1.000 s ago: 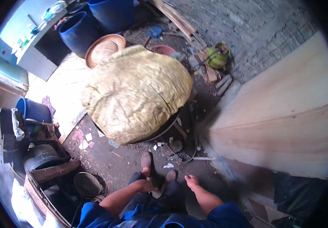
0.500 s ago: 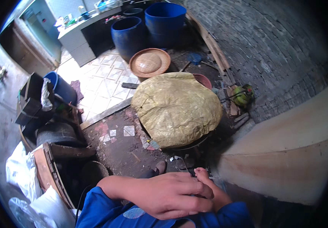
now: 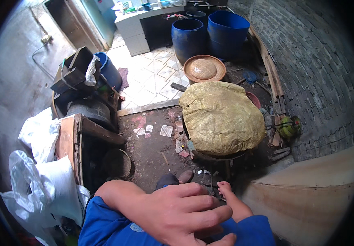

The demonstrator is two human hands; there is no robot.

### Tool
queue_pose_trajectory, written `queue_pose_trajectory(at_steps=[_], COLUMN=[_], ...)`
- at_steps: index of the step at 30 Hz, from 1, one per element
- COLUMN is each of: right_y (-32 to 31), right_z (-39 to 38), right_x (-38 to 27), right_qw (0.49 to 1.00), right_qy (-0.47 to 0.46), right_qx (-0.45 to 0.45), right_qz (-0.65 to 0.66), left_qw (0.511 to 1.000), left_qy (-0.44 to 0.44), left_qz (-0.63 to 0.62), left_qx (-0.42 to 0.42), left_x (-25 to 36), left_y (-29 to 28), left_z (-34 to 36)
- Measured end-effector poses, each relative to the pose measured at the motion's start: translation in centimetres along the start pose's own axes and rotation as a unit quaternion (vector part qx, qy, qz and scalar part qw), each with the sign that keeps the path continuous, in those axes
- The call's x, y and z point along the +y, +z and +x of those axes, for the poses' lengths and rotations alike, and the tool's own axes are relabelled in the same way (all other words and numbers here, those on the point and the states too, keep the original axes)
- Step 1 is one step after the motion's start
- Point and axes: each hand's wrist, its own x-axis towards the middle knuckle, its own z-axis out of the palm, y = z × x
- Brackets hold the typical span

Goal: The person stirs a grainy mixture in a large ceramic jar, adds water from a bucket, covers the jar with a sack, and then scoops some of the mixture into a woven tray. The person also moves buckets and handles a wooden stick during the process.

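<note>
Yellow sack [image 3: 222,117] covering a basin lies well beyond the hands, left hand [image 3: 181,215] spread, grasping nothing.

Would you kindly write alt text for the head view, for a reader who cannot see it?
Seen from above, a person in blue sleeves holds the left hand spread low in the foreground, covering most of the right hand. Beyond lies a dirt floor with a large round vessel under a yellowish sack, a woven basket lid and two blue barrels.
</note>
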Motion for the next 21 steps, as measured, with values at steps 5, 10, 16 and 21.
queue_pose_trajectory(at_steps=[5,10,16,21], right_y=[-0.6,-1.0,0.6,5.6], right_z=[0.2,-1.1,-1.3,1.5], right_x=[2.6,3.3,-0.5,-7.0], right_qw=[1.0,0.997,0.988,0.973], right_qy=[0.014,0.069,0.066,0.067], right_qx=[-0.023,-0.017,-0.038,-0.122], right_qz=[0.007,-0.029,-0.132,-0.184], left_qw=[0.998,0.995,0.99,0.983], left_qy=[-0.001,-0.031,-0.052,-0.041], left_qz=[0.059,0.072,0.085,0.121], left_qx=[0.02,0.058,0.099,0.129], left_x=[2.0,2.3,0.6,-2.8], left_y=[0.2,-0.7,-4.7,-10.9], left_z=[-0.6,-1.5,-4.1,-8.1])
